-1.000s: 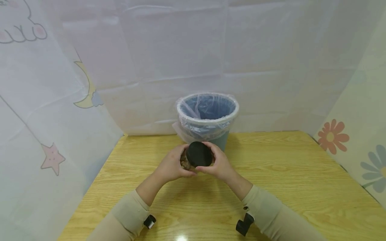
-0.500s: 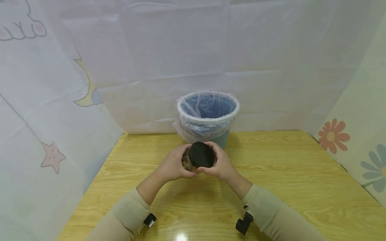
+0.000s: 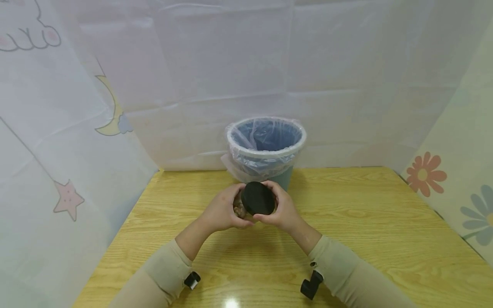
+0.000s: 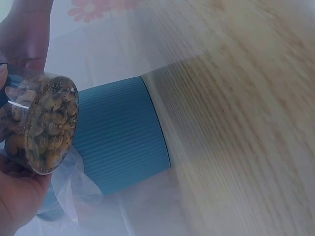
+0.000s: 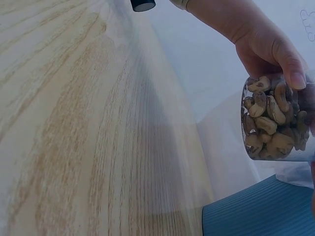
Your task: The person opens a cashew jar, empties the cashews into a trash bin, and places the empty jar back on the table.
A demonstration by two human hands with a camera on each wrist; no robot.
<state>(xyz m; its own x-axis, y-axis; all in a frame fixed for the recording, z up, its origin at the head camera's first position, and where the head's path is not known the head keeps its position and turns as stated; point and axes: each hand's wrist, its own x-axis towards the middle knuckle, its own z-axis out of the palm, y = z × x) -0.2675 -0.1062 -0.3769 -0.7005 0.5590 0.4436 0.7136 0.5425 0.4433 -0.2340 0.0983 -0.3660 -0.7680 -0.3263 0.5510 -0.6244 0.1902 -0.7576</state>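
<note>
A clear jar of cashew nuts with a black lid is held up between both hands, raised off the table. My left hand grips the jar's body, its thumb over the near side. Around the lid's edge curl the fingers and thumb of my right hand. The head view shows the lid tilted, on the jar. Through the jar's wall in the right wrist view, cashews fill its lower part. Part of the body is hidden behind my fingers.
Just beyond my hands, a blue bin with a white rim and clear plastic liner stands on the wood-grain table. Patterned cloth hangs behind and at both sides. Black wrist devices stick out below the sleeves.
Both hands and the jar have shifted slightly to the right in the head view since one second ago. The grip looks the same, and the lid stays on the jar.
</note>
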